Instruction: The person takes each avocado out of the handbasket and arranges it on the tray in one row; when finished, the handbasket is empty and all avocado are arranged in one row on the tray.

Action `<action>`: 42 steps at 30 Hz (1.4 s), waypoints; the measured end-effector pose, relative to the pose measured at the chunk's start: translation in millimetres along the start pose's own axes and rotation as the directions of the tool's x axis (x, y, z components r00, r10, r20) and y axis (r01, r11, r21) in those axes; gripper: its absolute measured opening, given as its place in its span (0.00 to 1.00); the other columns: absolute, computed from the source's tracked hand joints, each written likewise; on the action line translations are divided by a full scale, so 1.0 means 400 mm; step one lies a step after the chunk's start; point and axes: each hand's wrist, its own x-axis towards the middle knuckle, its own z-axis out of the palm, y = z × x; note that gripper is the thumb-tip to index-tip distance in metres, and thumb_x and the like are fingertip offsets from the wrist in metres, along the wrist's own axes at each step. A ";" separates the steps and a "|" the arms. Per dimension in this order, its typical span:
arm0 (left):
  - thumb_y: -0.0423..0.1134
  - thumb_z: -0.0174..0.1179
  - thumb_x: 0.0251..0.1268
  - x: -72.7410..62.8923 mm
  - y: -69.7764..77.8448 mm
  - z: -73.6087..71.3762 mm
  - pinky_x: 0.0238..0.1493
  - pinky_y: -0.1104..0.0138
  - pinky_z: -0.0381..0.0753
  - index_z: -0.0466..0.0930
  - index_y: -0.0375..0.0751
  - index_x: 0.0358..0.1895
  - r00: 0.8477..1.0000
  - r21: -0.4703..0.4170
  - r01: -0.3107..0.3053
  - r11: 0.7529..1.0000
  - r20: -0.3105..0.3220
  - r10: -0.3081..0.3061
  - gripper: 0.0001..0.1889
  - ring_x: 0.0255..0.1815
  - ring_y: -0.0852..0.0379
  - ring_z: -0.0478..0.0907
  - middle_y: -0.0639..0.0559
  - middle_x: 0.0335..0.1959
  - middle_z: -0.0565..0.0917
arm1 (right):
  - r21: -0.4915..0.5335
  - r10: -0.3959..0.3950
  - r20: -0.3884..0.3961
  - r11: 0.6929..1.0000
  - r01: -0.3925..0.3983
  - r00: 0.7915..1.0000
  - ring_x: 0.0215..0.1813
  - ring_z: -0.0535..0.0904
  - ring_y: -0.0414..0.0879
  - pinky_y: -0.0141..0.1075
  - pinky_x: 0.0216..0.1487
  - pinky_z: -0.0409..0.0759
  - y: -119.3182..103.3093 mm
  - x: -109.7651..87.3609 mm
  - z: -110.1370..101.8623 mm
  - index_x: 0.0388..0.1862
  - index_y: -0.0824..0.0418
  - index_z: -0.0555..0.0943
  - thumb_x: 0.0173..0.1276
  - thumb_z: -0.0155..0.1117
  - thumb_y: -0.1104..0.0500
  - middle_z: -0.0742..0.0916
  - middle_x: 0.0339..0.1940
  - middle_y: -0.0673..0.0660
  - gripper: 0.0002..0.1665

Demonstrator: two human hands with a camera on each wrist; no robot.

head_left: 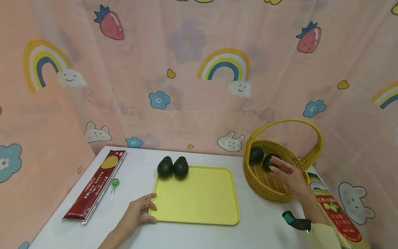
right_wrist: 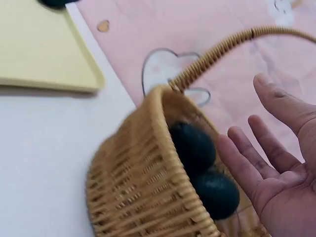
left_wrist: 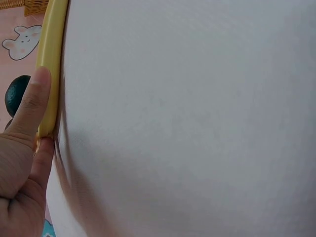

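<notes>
My left hand [head_left: 136, 211] holds the yellow tray [head_left: 199, 197] by its near left corner. In the left wrist view the thumb [left_wrist: 35, 101] lies along the tray's front edge, with a finger at the corner. Two dark avocados [head_left: 165, 167] [head_left: 181, 168] stand side by side at the tray's far left corner. My right hand [head_left: 290, 178], fingers spread and holding nothing, is over the yellow wicker basket [head_left: 267, 192]. Two more avocados [right_wrist: 192, 147] [right_wrist: 217, 195] lie inside the basket, just beyond the right fingertips in the right wrist view.
A red spaghetti packet [head_left: 96, 186] lies at the table's left, with a green lollipop [head_left: 115, 182] beside it. At the right, a red-labelled olive oil package [head_left: 337, 214] lies near the right forearm. The basket's handle [head_left: 287, 121] arches up. A pink printed cloth [head_left: 186, 121] hangs behind the white table.
</notes>
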 end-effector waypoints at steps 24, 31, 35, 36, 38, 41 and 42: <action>0.39 0.75 0.35 0.000 -0.010 -0.004 0.49 0.60 0.83 0.81 0.39 0.29 1.000 0.008 0.000 1.000 0.003 0.000 0.15 0.56 0.29 0.72 0.30 0.56 0.77 | -0.294 0.261 -0.091 0.915 -0.277 0.961 0.74 0.51 0.62 0.51 0.69 0.66 0.049 0.188 -0.116 0.77 0.59 0.47 0.69 0.61 0.48 0.51 0.77 0.66 0.47; 0.39 0.75 0.36 0.003 -0.014 0.001 0.50 0.60 0.82 0.81 0.39 0.30 1.000 -0.008 0.003 1.000 0.023 -0.003 0.16 0.57 0.28 0.71 0.30 0.57 0.76 | -0.358 0.295 -0.027 0.889 -0.284 0.955 0.72 0.55 0.66 0.57 0.65 0.69 0.055 0.180 -0.138 0.77 0.64 0.44 0.73 0.56 0.47 0.48 0.77 0.69 0.46; 0.40 0.75 0.35 0.002 -0.015 0.003 0.50 0.61 0.82 0.81 0.40 0.30 1.000 0.006 -0.004 1.000 0.014 0.004 0.16 0.57 0.29 0.72 0.31 0.57 0.76 | -0.408 0.378 -0.038 0.839 -0.360 0.925 0.62 0.72 0.64 0.52 0.59 0.78 0.040 0.167 -0.165 0.75 0.70 0.43 0.73 0.50 0.40 0.55 0.73 0.76 0.50; 0.40 0.75 0.35 0.002 -0.014 0.003 0.50 0.62 0.82 0.81 0.41 0.30 1.000 0.005 -0.003 1.000 0.007 0.003 0.16 0.57 0.29 0.72 0.31 0.57 0.77 | -0.418 0.397 -0.053 0.825 -0.382 0.916 0.57 0.77 0.61 0.50 0.56 0.80 0.036 0.164 -0.171 0.75 0.71 0.44 0.73 0.49 0.38 0.57 0.72 0.77 0.50; 0.40 0.76 0.35 0.001 -0.015 0.002 0.50 0.63 0.82 0.81 0.41 0.30 1.000 0.000 0.007 1.000 -0.003 -0.007 0.16 0.57 0.30 0.72 0.32 0.56 0.77 | -0.432 0.405 -0.051 0.815 -0.386 0.913 0.51 0.82 0.55 0.47 0.53 0.83 0.029 0.159 -0.181 0.74 0.74 0.45 0.73 0.46 0.36 0.59 0.71 0.78 0.51; 0.40 0.75 0.34 0.000 -0.017 0.001 0.50 0.64 0.82 0.81 0.41 0.29 1.000 -0.008 0.011 1.000 -0.007 -0.012 0.16 0.57 0.30 0.72 0.32 0.56 0.77 | -0.453 0.383 -0.019 0.820 -0.349 0.924 0.57 0.77 0.56 0.48 0.56 0.81 0.028 0.151 -0.184 0.73 0.74 0.48 0.75 0.45 0.39 0.57 0.72 0.77 0.47; 0.39 0.75 0.35 0.000 -0.018 0.001 0.50 0.64 0.82 0.81 0.41 0.29 1.000 -0.011 0.011 1.000 -0.004 -0.011 0.16 0.57 0.30 0.72 0.32 0.56 0.77 | -0.447 0.377 0.005 0.829 -0.335 0.926 0.63 0.72 0.60 0.50 0.60 0.77 0.030 0.149 -0.182 0.73 0.74 0.49 0.75 0.45 0.40 0.56 0.73 0.75 0.45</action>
